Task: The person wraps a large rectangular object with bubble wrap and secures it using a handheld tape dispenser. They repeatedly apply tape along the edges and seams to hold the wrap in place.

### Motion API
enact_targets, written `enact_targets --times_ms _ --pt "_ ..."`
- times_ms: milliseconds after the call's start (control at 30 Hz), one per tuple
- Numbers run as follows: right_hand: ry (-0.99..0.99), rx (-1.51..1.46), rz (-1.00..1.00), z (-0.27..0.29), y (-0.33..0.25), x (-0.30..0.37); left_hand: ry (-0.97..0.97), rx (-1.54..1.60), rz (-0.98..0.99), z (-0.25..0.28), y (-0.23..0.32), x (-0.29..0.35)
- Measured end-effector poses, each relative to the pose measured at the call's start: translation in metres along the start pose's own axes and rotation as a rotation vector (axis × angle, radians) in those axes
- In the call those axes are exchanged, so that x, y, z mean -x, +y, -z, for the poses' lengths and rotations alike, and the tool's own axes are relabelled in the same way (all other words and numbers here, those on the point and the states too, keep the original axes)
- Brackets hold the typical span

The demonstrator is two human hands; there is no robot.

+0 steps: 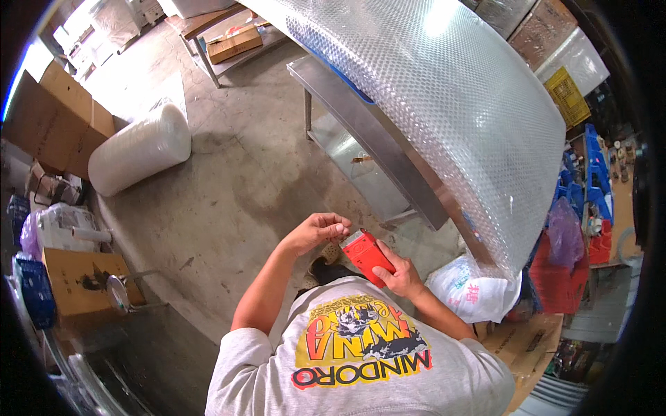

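My right hand (397, 274) grips a small red box-shaped tool (365, 254) from its lower right side, holding it tilted in front of my chest. My left hand (320, 229) is just left of the tool's top end, fingers pinched together at its tip; what they pinch is too small to tell. Both forearms rise from my grey printed shirt at the bottom of the view. A wide sheet of bubble wrap (451, 104) lies over the metal table (374, 139) just beyond my hands.
A large roll of bubble wrap (139, 149) lies on the concrete floor at left, near cardboard boxes (55, 118). A white printed plastic bag (472, 291) sits right of my arm. Blue and red crates (583, 201) stand at right. A low trolley with a box (232, 43) stands at the back.
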State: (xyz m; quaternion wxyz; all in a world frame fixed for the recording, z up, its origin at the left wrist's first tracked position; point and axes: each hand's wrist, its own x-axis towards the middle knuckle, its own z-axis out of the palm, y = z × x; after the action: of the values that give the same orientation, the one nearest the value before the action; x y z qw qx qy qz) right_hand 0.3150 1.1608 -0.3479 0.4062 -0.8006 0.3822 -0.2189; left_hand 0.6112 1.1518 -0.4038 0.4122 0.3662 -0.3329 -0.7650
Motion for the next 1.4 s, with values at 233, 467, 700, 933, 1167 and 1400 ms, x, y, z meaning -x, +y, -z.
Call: enact_targets --times_ms 233,467,700,933,1167,1400 --pt "0.109 0.098 0.153 -0.01 -0.018 -0.066 -0.107 -0.154 0.013 0.045 0.091 -0.02" --pt "0.24 0.239 0.055 -0.023 -0.058 -0.078 -0.54 -0.262 0.187 0.066 0.121 -0.086" --pt "0.618 0.165 -0.601 -0.109 -0.136 -0.088 -0.922 -0.729 -0.078 0.033 0.182 -0.135" --pt "1.175 -0.047 -0.625 -0.155 -0.193 -0.156 -1.333 -1.068 -0.755 -0.033 0.31 -0.136" --pt "1.41 -0.29 -0.414 -0.127 -0.208 -0.194 -1.228 -1.318 -0.731 -0.114 0.413 -0.22" --pt "1.472 -0.391 -0.29 -0.096 -0.212 -0.218 -1.19 -1.519 -0.719 -0.15 0.419 -0.26"
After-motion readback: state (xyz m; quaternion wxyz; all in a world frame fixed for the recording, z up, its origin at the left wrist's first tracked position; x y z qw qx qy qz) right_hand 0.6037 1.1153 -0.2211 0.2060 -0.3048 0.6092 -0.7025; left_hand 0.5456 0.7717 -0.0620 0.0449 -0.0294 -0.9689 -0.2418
